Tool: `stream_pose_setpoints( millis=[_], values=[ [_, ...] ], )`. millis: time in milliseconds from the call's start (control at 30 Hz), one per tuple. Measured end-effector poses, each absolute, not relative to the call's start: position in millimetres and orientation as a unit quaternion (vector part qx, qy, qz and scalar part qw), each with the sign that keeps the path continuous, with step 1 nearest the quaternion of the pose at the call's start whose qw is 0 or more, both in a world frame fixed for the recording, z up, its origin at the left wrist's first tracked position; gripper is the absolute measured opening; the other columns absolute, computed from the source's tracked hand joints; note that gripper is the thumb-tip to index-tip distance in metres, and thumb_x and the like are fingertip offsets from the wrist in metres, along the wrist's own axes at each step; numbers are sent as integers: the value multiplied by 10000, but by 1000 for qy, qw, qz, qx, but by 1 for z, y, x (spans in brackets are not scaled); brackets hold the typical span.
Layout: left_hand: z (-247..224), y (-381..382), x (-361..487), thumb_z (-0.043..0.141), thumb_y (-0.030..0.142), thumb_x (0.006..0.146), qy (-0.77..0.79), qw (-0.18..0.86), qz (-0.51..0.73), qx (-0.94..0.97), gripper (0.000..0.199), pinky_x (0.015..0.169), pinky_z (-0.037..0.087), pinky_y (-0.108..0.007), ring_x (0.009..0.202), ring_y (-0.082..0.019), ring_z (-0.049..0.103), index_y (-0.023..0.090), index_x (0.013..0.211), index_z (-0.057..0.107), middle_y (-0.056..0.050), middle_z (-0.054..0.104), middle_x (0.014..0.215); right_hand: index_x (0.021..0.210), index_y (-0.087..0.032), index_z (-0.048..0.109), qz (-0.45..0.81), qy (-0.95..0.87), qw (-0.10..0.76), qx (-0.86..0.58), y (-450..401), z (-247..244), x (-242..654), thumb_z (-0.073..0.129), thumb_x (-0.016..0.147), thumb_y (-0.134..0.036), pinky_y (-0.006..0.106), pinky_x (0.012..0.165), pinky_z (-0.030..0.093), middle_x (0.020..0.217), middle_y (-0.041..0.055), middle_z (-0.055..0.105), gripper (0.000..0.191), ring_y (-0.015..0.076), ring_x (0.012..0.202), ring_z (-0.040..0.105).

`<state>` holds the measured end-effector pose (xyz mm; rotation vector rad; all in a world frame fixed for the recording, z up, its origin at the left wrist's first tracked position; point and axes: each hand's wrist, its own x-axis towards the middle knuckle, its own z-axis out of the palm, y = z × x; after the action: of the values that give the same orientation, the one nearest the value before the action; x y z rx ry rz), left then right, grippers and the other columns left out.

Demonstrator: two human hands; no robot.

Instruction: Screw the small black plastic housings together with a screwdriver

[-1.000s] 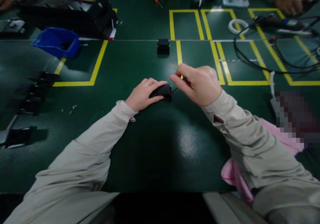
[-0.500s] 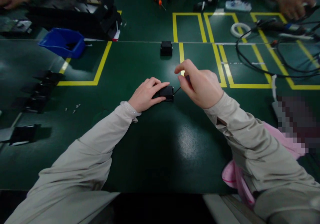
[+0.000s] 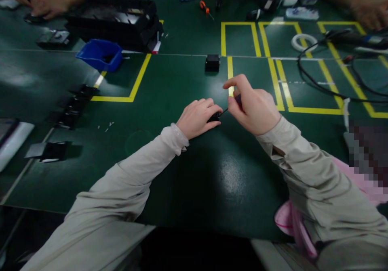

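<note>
My left hand (image 3: 200,118) grips a small black block (image 3: 214,117) on the green table, its fingers covering most of the block. To the right, my right hand (image 3: 253,105) is curled around a dark-handled screwdriver (image 3: 224,111). The thin shaft points down-left and its tip meets the block's right side. The handle is mostly hidden inside the fingers. Farther back stands another black block (image 3: 212,63), touched by neither hand. Several small screws (image 3: 107,127) lie to the left of my left hand.
A blue bin (image 3: 101,56) and long black housings (image 3: 112,24) stand back left. Black parts (image 3: 72,107) line the left side. An orange screwdriver (image 3: 204,7), white ring (image 3: 304,42) and black cable (image 3: 315,81) lie farther away. Other people's hands (image 3: 48,6) show at the far edge.
The view has shifted, moving most things rightward in the picture. My left hand now covers more of the black block. My right hand keeps its grip on the screwdriver.
</note>
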<state>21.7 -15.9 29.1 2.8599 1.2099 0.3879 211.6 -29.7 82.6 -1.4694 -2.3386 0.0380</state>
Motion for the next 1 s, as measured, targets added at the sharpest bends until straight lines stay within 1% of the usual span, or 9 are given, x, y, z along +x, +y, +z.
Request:
stream_pose_setpoints(
  millis=[100,167,367,467,633,733,833,900,1000],
  values=[
    [29,-15,28,617,327,932,398,-1,103,912,191,761,418,-342,943,-233,592,189,1064,621,-61,616,1010,1263,-159,504,20,-833,198,-517,-30,82,212,391,896,-282,306,652,420,781,29,687,403,173,644,618],
    [32,-15,31,604,297,934,406,-4,89,909,163,760,428,-342,940,-233,597,183,1049,617,-63,621,1012,1250,-163,514,17,-835,197,-514,-30,81,212,389,906,-300,306,647,415,795,32,691,391,175,644,618],
    [45,-18,37,568,251,936,420,5,37,907,221,829,469,-367,1030,-264,614,164,1136,599,-94,625,1140,1120,-180,586,14,-837,175,-518,-31,84,212,367,962,-417,302,630,401,696,25,658,359,186,618,616],
    [48,-19,39,557,240,938,424,-3,20,905,228,826,474,-365,1029,-264,625,160,1148,598,-100,629,1133,1150,-174,574,23,-839,170,-516,-31,85,212,362,961,-380,306,633,409,717,35,680,350,188,614,619],
    [50,-20,42,551,221,939,429,-16,14,903,232,802,472,-353,1006,-250,640,165,1161,591,-98,638,1107,1249,-165,518,28,-843,175,-507,-32,86,212,371,934,-315,305,638,418,848,58,714,379,182,653,632],
    [52,-21,43,542,214,943,429,-11,8,903,244,803,477,-365,1017,-267,649,172,1179,588,-102,640,1119,1240,-164,523,31,-848,163,-504,-32,88,212,376,938,-330,300,634,409,810,51,703,375,179,647,623],
    [54,-21,43,522,214,956,428,-5,2,904,276,828,482,-373,1050,-275,649,194,1227,573,-102,644,1137,1176,-179,560,19,-851,147,-504,-33,90,212,386,949,-377,294,622,389,747,38,682,348,178,624,609],
    [54,-21,43,501,208,966,426,-1,0,905,272,845,483,-370,1071,-271,645,194,1229,571,-100,646,1144,1150,-184,573,15,-850,141,-507,-32,90,212,389,954,-396,297,618,382,739,39,680,343,183,617,608],
    [53,-20,43,519,198,951,422,3,2,906,237,852,484,-367,1075,-268,641,157,1176,583,-103,645,1140,1210,-179,538,28,-848,149,-508,-31,89,213,394,949,-352,300,629,393,761,36,691,345,184,626,619]
  ],
)
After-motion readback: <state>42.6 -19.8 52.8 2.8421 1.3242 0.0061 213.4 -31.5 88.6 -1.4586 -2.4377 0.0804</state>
